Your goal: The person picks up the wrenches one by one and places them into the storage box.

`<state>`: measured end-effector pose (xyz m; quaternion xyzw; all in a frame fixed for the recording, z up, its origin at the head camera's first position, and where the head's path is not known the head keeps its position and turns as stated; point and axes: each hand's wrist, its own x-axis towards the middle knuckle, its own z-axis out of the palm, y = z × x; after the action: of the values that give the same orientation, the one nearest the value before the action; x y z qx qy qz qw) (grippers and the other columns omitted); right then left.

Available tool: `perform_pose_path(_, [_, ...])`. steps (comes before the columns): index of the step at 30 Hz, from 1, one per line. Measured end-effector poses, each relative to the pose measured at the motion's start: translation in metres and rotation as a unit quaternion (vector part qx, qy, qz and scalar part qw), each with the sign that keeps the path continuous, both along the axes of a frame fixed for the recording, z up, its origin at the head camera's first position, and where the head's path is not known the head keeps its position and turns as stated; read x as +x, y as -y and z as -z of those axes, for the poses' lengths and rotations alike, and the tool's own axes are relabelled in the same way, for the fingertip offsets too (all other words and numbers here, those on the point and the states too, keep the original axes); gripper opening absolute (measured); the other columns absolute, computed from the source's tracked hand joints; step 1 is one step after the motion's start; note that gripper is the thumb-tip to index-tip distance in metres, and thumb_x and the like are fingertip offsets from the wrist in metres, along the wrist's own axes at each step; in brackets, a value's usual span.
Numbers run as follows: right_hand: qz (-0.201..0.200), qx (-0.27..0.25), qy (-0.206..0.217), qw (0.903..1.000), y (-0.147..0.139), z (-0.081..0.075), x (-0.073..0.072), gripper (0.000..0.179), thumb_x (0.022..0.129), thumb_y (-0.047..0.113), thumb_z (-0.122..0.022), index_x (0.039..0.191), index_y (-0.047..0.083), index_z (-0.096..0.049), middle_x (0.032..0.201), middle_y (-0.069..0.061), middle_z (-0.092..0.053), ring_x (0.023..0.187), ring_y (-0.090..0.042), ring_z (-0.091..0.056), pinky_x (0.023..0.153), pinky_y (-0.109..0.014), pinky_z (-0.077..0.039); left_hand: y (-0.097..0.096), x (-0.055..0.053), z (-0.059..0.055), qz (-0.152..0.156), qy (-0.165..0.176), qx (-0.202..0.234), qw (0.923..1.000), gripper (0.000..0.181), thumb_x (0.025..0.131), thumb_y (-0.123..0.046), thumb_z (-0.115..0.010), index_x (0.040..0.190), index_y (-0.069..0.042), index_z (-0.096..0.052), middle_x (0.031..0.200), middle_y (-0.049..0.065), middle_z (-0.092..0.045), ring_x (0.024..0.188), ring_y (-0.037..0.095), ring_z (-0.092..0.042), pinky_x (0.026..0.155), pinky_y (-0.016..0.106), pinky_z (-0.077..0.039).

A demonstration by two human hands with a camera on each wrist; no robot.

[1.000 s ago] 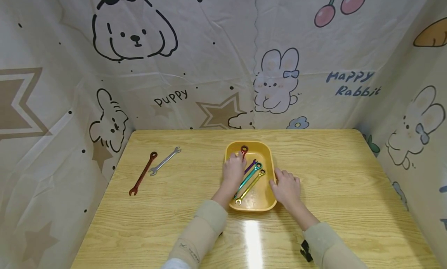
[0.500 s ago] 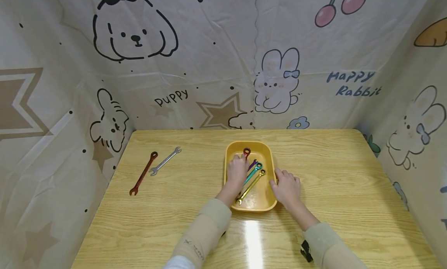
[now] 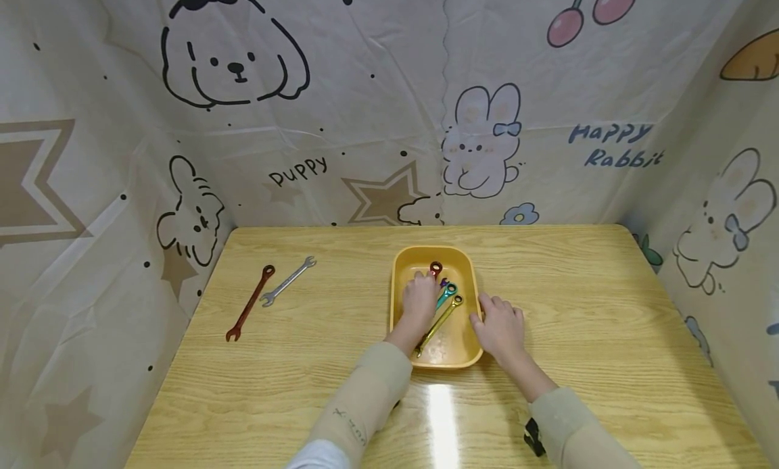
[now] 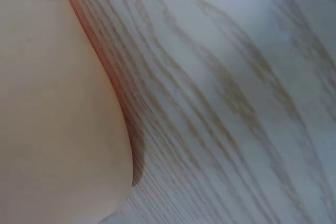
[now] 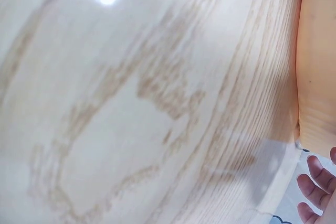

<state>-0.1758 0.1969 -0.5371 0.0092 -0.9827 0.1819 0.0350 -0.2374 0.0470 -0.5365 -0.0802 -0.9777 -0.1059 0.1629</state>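
Observation:
A yellow-orange tray (image 3: 460, 342) sits on the table in the head view. Inside it my left hand (image 3: 420, 299) grips a red wrench (image 3: 435, 274), whose ring end sticks out beyond the fingers. Just right of that hand lie a purple wrench (image 3: 444, 282), a teal wrench (image 3: 444, 297) and a yellow wrench (image 3: 438, 327), the first two partly covered. At the tray's right rim rests my right hand (image 3: 500, 324), fingers loose. Its fingers (image 5: 313, 190) show at the right wrist view's corner. The left wrist view has only the tray wall (image 4: 58, 98) and tabletop.
To the left on the wooden table (image 3: 341, 334) lie a dark red wrench (image 3: 249, 307) and a silver open-ended wrench (image 3: 289, 280). Fabric walls (image 3: 377, 104) with cartoon prints enclose the table at the back and both sides.
My left hand has shifted right and slightly nearer inside the tray, bringing the red wrench closer to the other wrenches and covering more of them. My right hand stays put.

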Motion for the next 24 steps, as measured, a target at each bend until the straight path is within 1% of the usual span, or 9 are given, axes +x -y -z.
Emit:
perform_pose_path(4, [0.001, 0.000, 0.000, 1.0000, 0.000, 0.000, 0.000, 0.031, 0.087, 0.028, -0.052, 0.110, 0.008, -0.053, 0.100, -0.017, -0.059, 0.096, -0.037, -0.052, 0.085, -0.053, -0.033, -0.003, 0.000, 0.002, -0.003, 0.011, -0.008, 0.9999, 0.018, 0.083, -0.022, -0.063, 0.088, -0.005, -0.069, 0.070, 0.008, -0.058, 0.055, 0.021, -0.060, 0.044, 0.029, -0.047])
perform_pose_path(7, [0.001, 0.000, 0.004, 1.0000, 0.000, 0.000, 0.000, 0.033, 0.087, 0.029, -0.051, 0.111, 0.008, -0.053, 0.101, -0.018, -0.059, 0.096, -0.037, -0.052, 0.085, -0.053, -0.033, -0.005, 0.000, 0.004, -0.004, 0.017, -0.016, 0.9997, 0.017, 0.086, -0.020, -0.060, 0.089, -0.005, -0.069, 0.070, 0.008, -0.058, 0.054, 0.020, -0.059, 0.044, 0.028, -0.048])
perform_pose_path(12, [0.002, -0.002, 0.007, 1.0000, 0.001, 0.000, 0.000, 0.033, 0.087, 0.029, -0.052, 0.112, 0.008, -0.053, 0.101, -0.017, -0.059, 0.097, -0.036, -0.052, 0.085, -0.053, -0.033, -0.006, 0.000, 0.009, 0.005, 0.020, -0.023, 0.9995, 0.021, 0.090, -0.015, -0.054, 0.084, -0.003, -0.069, 0.068, 0.009, -0.057, 0.054, 0.020, -0.060, 0.044, 0.028, -0.048])
perform_pose_path(14, [0.002, -0.003, 0.003, 1.0000, 0.001, 0.000, 0.000, 0.031, 0.086, 0.028, -0.053, 0.109, 0.008, -0.054, 0.099, -0.016, -0.059, 0.095, -0.036, -0.052, 0.084, -0.052, -0.034, -0.006, 0.001, 0.011, 0.007, 0.020, -0.023, 0.9995, 0.021, 0.090, -0.016, -0.054, 0.084, -0.002, -0.069, 0.068, 0.009, -0.058, 0.055, 0.020, -0.060, 0.045, 0.028, -0.049])
perform_pose_path(19, [0.000, -0.003, -0.006, 1.0000, 0.000, 0.000, -0.001, 0.025, 0.085, 0.028, -0.054, 0.102, 0.009, -0.054, 0.094, -0.015, -0.059, 0.092, -0.035, -0.053, 0.083, -0.052, -0.035, -0.006, 0.001, 0.015, 0.007, 0.025, -0.021, 0.9994, 0.020, 0.088, -0.019, -0.058, 0.088, -0.002, -0.068, 0.072, 0.009, -0.058, 0.057, 0.019, -0.061, 0.046, 0.027, -0.049])
perform_pose_path(24, [0.000, -0.003, 0.001, 1.0000, 0.000, 0.000, -0.001, 0.029, 0.086, 0.028, -0.053, 0.107, 0.008, -0.054, 0.096, -0.016, -0.059, 0.093, -0.035, -0.053, 0.085, -0.053, -0.034, -0.007, 0.000, 0.020, 0.009, 0.036, -0.032, 0.9988, 0.020, 0.089, -0.020, -0.059, 0.093, -0.003, -0.067, 0.075, 0.009, -0.059, 0.060, 0.018, -0.061, 0.047, 0.025, -0.049])
